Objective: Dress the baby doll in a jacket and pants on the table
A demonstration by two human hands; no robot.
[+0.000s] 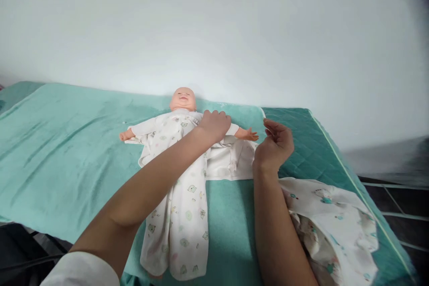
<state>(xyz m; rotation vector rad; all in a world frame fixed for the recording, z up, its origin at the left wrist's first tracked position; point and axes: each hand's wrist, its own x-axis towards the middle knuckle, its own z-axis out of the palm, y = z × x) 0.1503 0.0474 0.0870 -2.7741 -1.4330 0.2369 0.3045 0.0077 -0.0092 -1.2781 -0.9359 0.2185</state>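
Note:
A baby doll (183, 99) lies on its back, dressed in a white sleeper (189, 187) printed with small animals and open on its right-hand side. My left hand (215, 125) reaches across the chest, its fingers closed round the white sleeve at the shoulder; what lies under the palm is hidden. Just beyond the doll's outstretched hand (247, 134), my right hand (276, 140) is raised with loosely curled fingers apart and nothing visible in it. Part of the garment's white fabric (231, 161) is spread flat beneath that arm.
A pale green blanket (73, 152) covers most of the bed, over a darker green quilted cover (301, 143) at the right. Crumpled white printed cloth (338, 228) lies by my right forearm. A white wall (214, 35) rises behind the bed.

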